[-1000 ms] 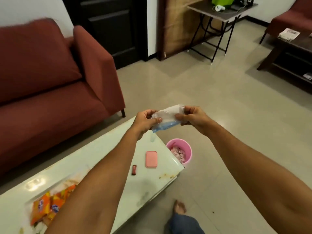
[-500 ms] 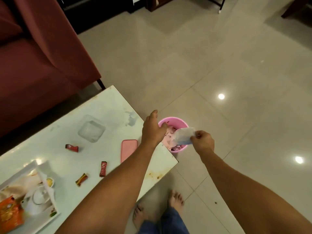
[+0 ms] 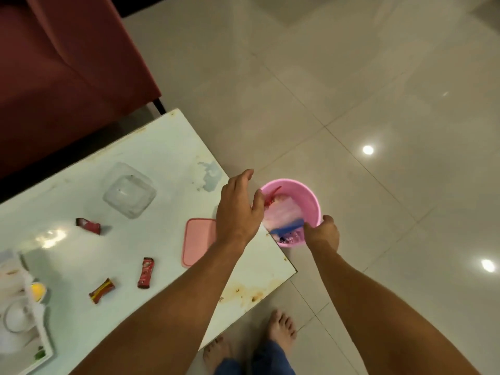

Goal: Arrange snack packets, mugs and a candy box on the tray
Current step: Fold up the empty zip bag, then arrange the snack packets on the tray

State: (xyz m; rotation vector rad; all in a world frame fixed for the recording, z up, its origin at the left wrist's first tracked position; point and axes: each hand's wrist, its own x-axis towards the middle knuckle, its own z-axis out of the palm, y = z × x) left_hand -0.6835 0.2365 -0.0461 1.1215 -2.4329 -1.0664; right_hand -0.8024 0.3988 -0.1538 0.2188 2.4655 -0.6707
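Note:
My right hand (image 3: 322, 231) reaches into the pink bin (image 3: 311, 198) on the floor, with its fingers pinching the blue strip of an empty clear plastic bag (image 3: 284, 215) that lies inside the bin. My left hand (image 3: 239, 209) hovers palm down over the table's right corner, fingers loose and holding nothing. A clear candy box (image 3: 130, 190) stands open on the white table (image 3: 167, 147). Its pink lid (image 3: 197, 242) lies partly under my left wrist. Three wrapped candies (image 3: 88, 226) (image 3: 146, 272) (image 3: 102, 290) lie loose. The tray (image 3: 46, 355) with a white mug (image 3: 16, 315) is at the bottom left.
A dark red sofa (image 3: 67, 63) stands behind the table at the upper left. The tiled floor (image 3: 378, 104) spreads to the right. My bare feet (image 3: 281, 328) are below the table's near corner, beside the bin.
The view has tilted down from the room to the table corner. My right hand has carried the plastic bag down into the pink bin, and my left hand has let go of it.

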